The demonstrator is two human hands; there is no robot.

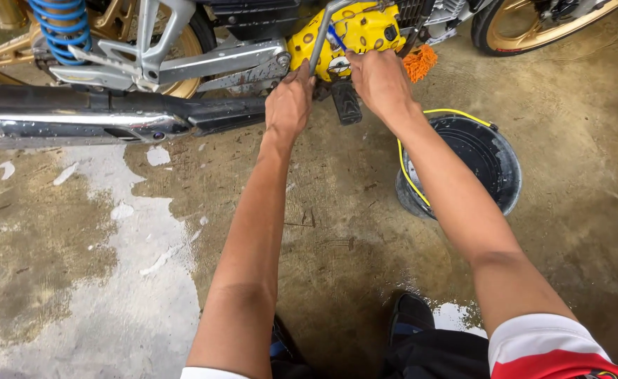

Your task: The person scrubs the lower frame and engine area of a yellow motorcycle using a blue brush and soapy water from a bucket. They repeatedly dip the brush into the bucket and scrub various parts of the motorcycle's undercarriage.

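Note:
A motorcycle fills the top of the head view, with a yellow engine cover (354, 31) at its middle. My left hand (289, 102) grips the grey kick lever (321, 38) just below that cover. My right hand (379, 78) presses an orange cloth or mitt (420, 63) against the lower right of the yellow cover, above the black footpeg (345, 102). The fingers of my right hand are curled over the cloth and partly hidden.
A black bucket (495, 158) with a yellow rim strip stands on wet concrete, right of my right arm. A long chrome and black exhaust (77, 116) runs across the left. A blue spring shock (60, 28) and gold wheels (533, 28) are above. Foam streaks the floor (133, 281).

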